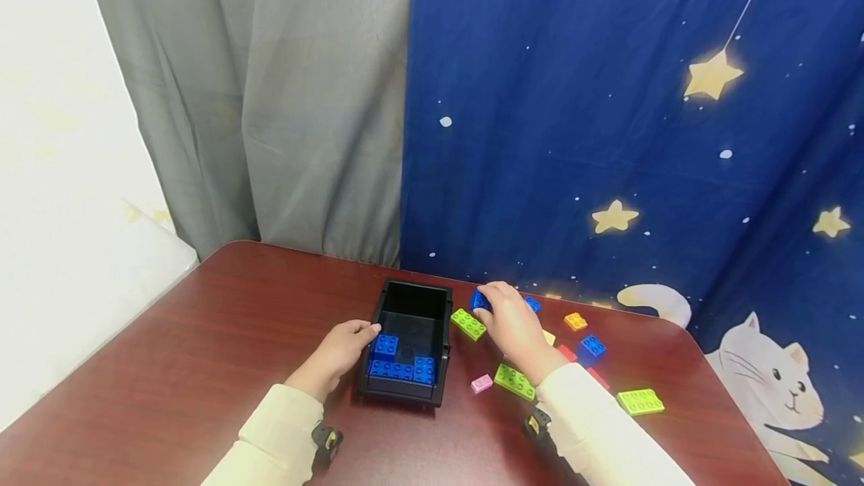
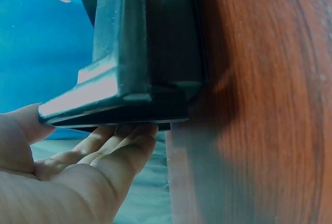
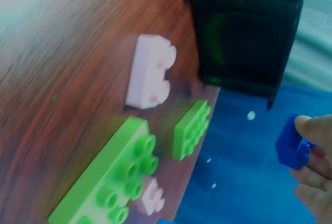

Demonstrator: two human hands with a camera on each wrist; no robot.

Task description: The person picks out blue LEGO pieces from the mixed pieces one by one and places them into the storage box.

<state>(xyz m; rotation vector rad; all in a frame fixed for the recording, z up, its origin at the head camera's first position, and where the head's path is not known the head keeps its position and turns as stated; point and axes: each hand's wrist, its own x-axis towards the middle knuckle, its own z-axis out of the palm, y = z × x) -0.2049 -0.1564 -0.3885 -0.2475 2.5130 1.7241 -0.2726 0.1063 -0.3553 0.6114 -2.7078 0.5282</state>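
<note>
right grip (image 1: 509,321) is pinching a blue brick (image 1: 479,300)
left grip (image 1: 340,351) is hanging onto a black bin (image 1: 403,390) near the far edge of the surface (image 1: 270,313)

The right fingers (image 1: 498,293) partly hide a blue brick (image 1: 480,300), and the left wrist view's top edge crops the black bin (image 2: 134,47).

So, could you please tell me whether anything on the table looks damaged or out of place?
Nothing stands out as damaged. The black bin is open side up with blue bricks inside; the loose bricks scattered to its right look untidy rather than wrong.
</note>
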